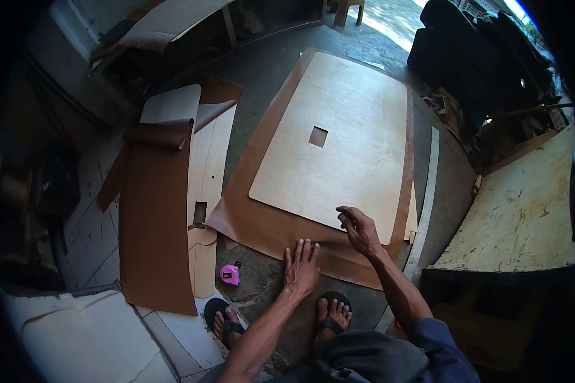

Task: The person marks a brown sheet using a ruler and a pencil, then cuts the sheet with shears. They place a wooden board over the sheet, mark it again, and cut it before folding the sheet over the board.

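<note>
A large pale plywood board (351,166) with rounded corners and a small rectangular cutout lies on a bigger sheet of brown leatherette (271,231). The sheet sticks out around the board, widest along the near side. My left hand (302,268) rests on that near margin, fingers stretched out and holding nothing. Over the board's near edge, toward its right corner, is my right hand (360,233). Its fingers are loosely bent and apart, with nothing visible in them. A pink tape measure (230,274) sits on the floor left of my left hand.
To the left, a long brown leatherette strip (156,223), rolled at its far end, overlaps a narrow wooden panel (204,255). A white foam-like block (92,335) stands front left. A stained board (514,207) is at right, a pale strip (431,185) beside the sheet. My sandalled feet are close by.
</note>
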Tool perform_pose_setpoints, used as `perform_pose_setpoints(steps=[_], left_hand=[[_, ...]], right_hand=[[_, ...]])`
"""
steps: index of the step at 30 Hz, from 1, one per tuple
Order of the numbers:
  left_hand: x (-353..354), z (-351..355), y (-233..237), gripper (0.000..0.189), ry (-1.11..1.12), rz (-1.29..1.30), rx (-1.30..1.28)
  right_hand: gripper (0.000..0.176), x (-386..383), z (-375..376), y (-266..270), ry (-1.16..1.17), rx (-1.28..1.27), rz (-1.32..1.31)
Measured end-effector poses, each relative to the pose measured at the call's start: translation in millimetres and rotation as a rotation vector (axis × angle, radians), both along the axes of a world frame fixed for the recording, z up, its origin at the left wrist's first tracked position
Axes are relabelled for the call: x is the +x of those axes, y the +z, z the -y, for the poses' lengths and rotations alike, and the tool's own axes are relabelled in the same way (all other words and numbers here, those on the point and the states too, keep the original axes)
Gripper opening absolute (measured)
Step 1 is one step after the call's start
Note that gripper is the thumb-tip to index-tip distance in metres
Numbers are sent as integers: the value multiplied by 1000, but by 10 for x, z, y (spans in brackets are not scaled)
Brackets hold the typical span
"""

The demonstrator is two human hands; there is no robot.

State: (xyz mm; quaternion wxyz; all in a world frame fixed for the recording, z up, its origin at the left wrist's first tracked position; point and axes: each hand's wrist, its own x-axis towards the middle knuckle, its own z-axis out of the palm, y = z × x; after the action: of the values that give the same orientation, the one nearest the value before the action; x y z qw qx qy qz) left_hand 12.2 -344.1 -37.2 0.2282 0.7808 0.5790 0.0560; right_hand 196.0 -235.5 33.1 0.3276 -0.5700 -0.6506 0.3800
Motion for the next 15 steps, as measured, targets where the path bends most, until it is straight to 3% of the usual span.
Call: perform_pose_setpoints(steps=[1,3,4,6,7,10,11,13,15], left_hand=[[-6,-5,4,68,5,-1,-23],[-6,-30,25,69,2,-2,-43],[-8,-41,41,69,10,11,-69],[-6,-61,41,69,19,23,-95],[-8,-67,39,69,5,18,-92],[-2,-37,29,71,-16,-11,-77],[3,-31,44,72,-13,-19,-57],[28,-45,54,73,-28,-27,-22],[29,-41,40,75,-40,-88,-7]], right_hand=[[28,186,61,-57,-153,29,65],[42,723,222,-572,-440,158,562],[42,870,335,-679,-450,156,563],[57,1024,483,-747,-762,-57,730],[57,1093,502,-803,-776,-62,725],[69,1150,413,-732,-844,-278,343],[69,1109,367,-672,-860,-278,336],[70,1039,267,-548,-895,-272,590],[68,1063,208,-529,-947,-299,553]])
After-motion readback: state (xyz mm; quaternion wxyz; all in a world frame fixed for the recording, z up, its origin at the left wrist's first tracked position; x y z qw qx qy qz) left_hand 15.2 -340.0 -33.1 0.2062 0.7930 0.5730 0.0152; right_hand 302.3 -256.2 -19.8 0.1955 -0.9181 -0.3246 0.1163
